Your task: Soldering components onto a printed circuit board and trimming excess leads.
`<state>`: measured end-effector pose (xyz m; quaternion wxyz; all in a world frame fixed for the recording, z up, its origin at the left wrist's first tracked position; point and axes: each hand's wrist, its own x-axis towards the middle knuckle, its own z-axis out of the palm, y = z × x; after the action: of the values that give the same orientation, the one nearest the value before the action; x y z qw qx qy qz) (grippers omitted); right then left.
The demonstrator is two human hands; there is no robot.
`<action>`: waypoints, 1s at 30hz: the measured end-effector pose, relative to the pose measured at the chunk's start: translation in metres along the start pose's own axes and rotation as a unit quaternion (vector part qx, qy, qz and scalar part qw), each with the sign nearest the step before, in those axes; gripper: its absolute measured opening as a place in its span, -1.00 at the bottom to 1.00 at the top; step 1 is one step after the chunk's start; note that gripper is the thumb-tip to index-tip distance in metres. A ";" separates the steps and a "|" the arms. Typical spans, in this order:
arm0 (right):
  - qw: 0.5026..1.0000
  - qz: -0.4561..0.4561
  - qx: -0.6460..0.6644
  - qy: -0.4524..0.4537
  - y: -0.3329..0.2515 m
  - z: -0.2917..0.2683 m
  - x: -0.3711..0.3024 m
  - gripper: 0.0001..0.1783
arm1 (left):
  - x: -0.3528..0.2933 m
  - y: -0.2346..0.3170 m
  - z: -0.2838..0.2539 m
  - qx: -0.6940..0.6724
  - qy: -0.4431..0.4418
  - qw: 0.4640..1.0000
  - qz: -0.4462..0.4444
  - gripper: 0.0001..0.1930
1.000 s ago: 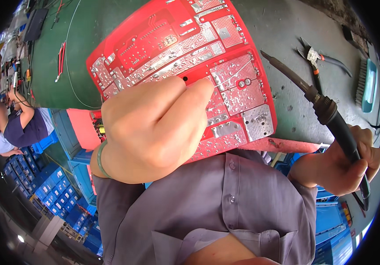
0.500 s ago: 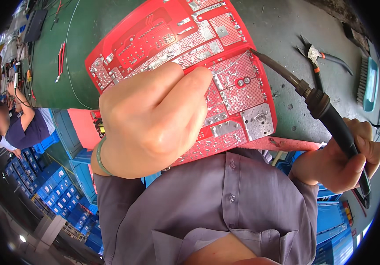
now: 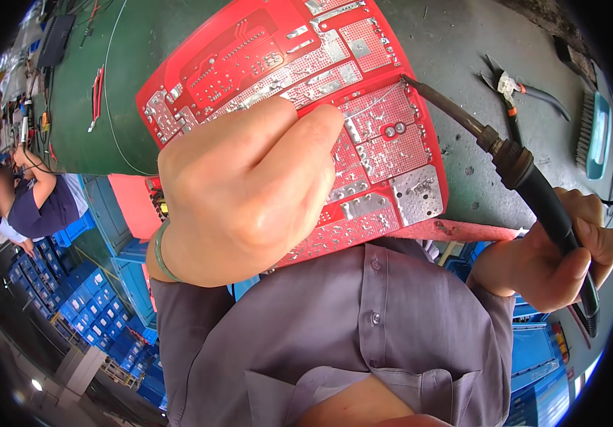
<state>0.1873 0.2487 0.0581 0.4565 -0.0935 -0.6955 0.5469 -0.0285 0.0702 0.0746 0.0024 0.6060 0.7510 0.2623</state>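
A red circuit board (image 3: 395, 158), its face dotted with pins and silvery solder patches, lies tilted in front of my chest. My left hand (image 3: 246, 196) hovers over the board's lower left part, fingers pinched on a thin solder wire (image 3: 372, 104). From those fingers the wire runs up and right toward the board's right edge. There it meets the tip of a soldering iron (image 3: 513, 162), or comes very close. My right hand (image 3: 537, 263) wraps round the iron's black handle at the right. My left fingertips are hidden behind the hand.
Cutting pliers (image 3: 507, 87) and a blue-backed brush (image 3: 595, 135) lie on the right of the bench. Red-handled tweezers (image 3: 97, 98) rest on the green mat at left. A co-worker (image 3: 44, 188) sits at far left, above stacked blue bins (image 3: 93, 306).
Very little differs. The iron's tip has shifted slightly up and left along the board's right edge. Both hands keep their grips in nearly the same places.
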 end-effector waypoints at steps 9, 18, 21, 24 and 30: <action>0.997 -0.009 -0.073 -0.011 0.003 -0.005 -0.001 -0.65 | 0.002 -0.001 -0.005 -0.008 -0.028 1.000 0.002 -0.77; 0.998 -0.020 -0.053 -0.017 0.002 -0.012 -0.002 -0.67 | 0.000 -0.002 0.000 -0.010 0.001 1.000 0.022 -0.73; 0.999 -0.016 -0.045 -0.023 0.002 -0.012 -0.003 -0.67 | 0.000 -0.002 0.000 -0.006 0.003 1.000 0.020 -0.72; 0.998 -0.013 -0.047 -0.024 0.002 -0.012 -0.003 -0.68 | 0.000 -0.002 0.000 -0.006 0.001 1.000 0.019 -0.71; 0.998 -0.015 -0.054 -0.026 0.003 -0.012 -0.003 -0.68 | 0.001 -0.001 -0.001 -0.011 -0.014 1.000 0.021 -0.73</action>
<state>0.1969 0.2556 0.0540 0.4411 -0.0931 -0.7368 0.5038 -0.0304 0.0703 0.0752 0.0146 0.6249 0.7353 0.2618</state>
